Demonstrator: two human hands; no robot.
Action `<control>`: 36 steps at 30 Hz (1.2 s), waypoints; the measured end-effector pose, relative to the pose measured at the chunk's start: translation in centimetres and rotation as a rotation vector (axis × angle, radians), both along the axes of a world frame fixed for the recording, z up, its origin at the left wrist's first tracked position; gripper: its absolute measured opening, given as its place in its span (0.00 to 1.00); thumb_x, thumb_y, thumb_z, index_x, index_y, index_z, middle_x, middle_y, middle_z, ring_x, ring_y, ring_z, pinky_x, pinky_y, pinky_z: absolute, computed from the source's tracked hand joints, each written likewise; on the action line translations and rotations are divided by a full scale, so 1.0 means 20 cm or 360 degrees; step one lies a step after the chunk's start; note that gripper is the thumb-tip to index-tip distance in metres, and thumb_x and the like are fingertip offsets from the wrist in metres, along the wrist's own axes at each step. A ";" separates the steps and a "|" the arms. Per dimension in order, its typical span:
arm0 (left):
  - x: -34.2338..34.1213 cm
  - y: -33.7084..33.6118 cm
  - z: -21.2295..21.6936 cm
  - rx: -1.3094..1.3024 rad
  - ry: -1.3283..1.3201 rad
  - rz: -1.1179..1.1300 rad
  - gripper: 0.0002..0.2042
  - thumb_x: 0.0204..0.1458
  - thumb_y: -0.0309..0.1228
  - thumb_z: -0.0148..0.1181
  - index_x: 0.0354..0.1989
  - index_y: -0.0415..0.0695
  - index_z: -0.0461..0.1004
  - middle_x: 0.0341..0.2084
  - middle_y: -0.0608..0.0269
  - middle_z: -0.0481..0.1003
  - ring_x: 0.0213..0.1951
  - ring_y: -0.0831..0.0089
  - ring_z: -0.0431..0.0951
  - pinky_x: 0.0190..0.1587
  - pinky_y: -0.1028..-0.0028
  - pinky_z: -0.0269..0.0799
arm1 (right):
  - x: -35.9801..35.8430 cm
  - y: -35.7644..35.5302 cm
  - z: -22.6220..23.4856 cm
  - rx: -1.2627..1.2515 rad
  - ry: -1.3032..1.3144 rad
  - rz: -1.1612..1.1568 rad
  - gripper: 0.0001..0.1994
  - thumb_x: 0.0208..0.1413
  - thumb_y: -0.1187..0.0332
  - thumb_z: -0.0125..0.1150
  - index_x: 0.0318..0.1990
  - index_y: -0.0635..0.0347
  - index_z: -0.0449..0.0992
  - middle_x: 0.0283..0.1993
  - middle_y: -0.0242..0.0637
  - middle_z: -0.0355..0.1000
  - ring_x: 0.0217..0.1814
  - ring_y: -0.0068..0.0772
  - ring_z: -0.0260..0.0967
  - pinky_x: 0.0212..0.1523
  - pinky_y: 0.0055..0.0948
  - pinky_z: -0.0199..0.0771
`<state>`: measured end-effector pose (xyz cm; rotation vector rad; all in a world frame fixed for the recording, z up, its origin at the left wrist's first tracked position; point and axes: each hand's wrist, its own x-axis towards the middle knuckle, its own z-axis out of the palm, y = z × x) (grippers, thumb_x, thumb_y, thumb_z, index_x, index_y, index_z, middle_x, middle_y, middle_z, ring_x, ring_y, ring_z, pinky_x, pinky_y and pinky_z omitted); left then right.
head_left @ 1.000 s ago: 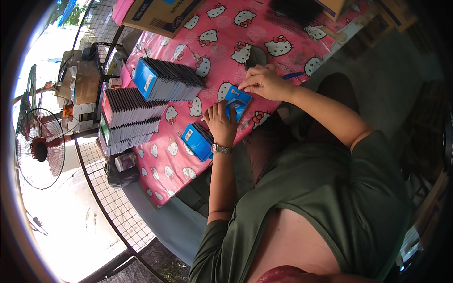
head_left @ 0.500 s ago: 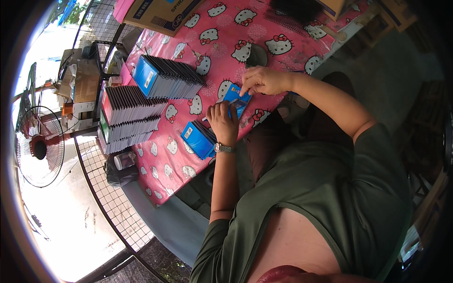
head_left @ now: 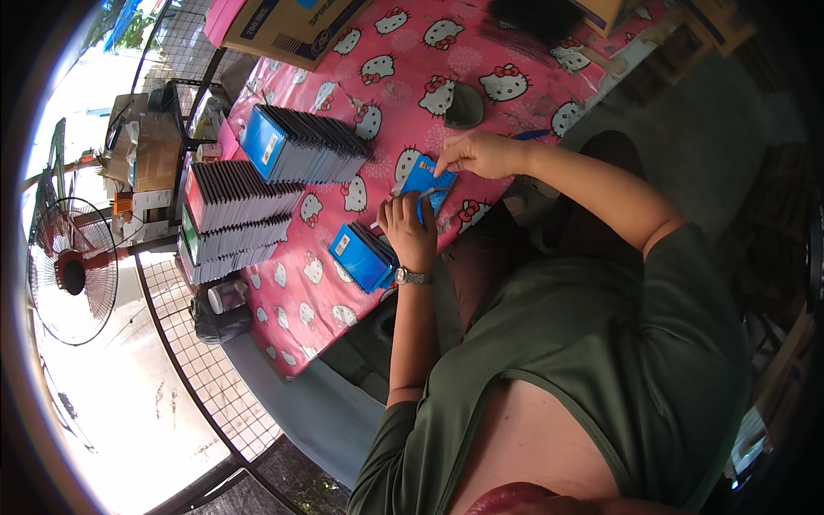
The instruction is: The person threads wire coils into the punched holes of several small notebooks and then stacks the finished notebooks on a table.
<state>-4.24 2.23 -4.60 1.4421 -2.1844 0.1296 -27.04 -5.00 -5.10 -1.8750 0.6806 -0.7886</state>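
Note:
A blue spiral notebook (head_left: 440, 199) lies at the table's near edge between my hands. My left hand (head_left: 407, 225), with a wristwatch, rests on its left side, fingers curled around a slim grey tool (head_left: 426, 192) whose kind I cannot make out. My right hand (head_left: 482, 156) pinches thumb and fingertips together at the notebook's upper right corner; whatever is between them is too small to see. Just left of my left wrist sits a small pile of blue spiral notebooks (head_left: 362, 257).
Tall stacks of spiral notebooks, one blue-covered (head_left: 305, 146), one red-covered (head_left: 245, 196), one green-covered (head_left: 239, 247), stand to the left on the pink patterned tablecloth (head_left: 378, 99). Beyond my right hand are a dark cup-like container (head_left: 464, 106) and a blue pen-like object (head_left: 532, 135). A cardboard box (head_left: 296, 33) stands behind.
My right hand has shifted slightly down, still pinched near the notebook's corner. The grey tool under my left hand now lies at a different angle across the cover. The stacks stay put.

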 end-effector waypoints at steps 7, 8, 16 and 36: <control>0.00 0.00 0.00 -0.0011 -0.0019 -0.0022 0.07 0.56 0.31 0.58 0.41 0.44 0.74 0.35 0.57 0.75 0.42 0.57 0.73 0.53 0.58 0.62 | -0.02 0.01 -0.01 0.0065 -0.0059 0.0036 0.12 0.58 0.78 0.57 0.46 0.52 0.80 0.39 0.34 0.71 0.44 0.34 0.71 0.48 0.32 0.70; 0.00 0.00 0.00 -0.0013 -0.0014 -0.0032 0.07 0.56 0.31 0.58 0.41 0.44 0.74 0.35 0.57 0.75 0.42 0.57 0.73 0.53 0.58 0.62 | -0.01 0.02 -0.01 0.0044 -0.0102 0.0007 0.13 0.58 0.79 0.56 0.46 0.52 0.80 0.38 0.34 0.70 0.43 0.33 0.71 0.47 0.31 0.71; 0.01 0.01 0.01 0.0013 0.0001 -0.0034 0.08 0.55 0.31 0.58 0.41 0.44 0.74 0.35 0.58 0.75 0.41 0.57 0.73 0.53 0.58 0.62 | 0.00 0.03 -0.01 -0.0089 -0.0106 -0.0093 0.13 0.59 0.77 0.57 0.48 0.50 0.80 0.38 0.36 0.70 0.42 0.34 0.71 0.46 0.31 0.71; -0.06 -0.02 0.03 0.0159 -0.0049 0.0019 0.08 0.56 0.31 0.57 0.43 0.45 0.74 0.36 0.61 0.76 0.44 0.60 0.74 0.59 0.55 0.58 | -0.01 0.05 0.03 -0.0646 0.0023 -0.0127 0.12 0.48 0.77 0.64 0.40 0.51 0.79 0.41 0.28 0.72 0.44 0.36 0.69 0.43 0.34 0.69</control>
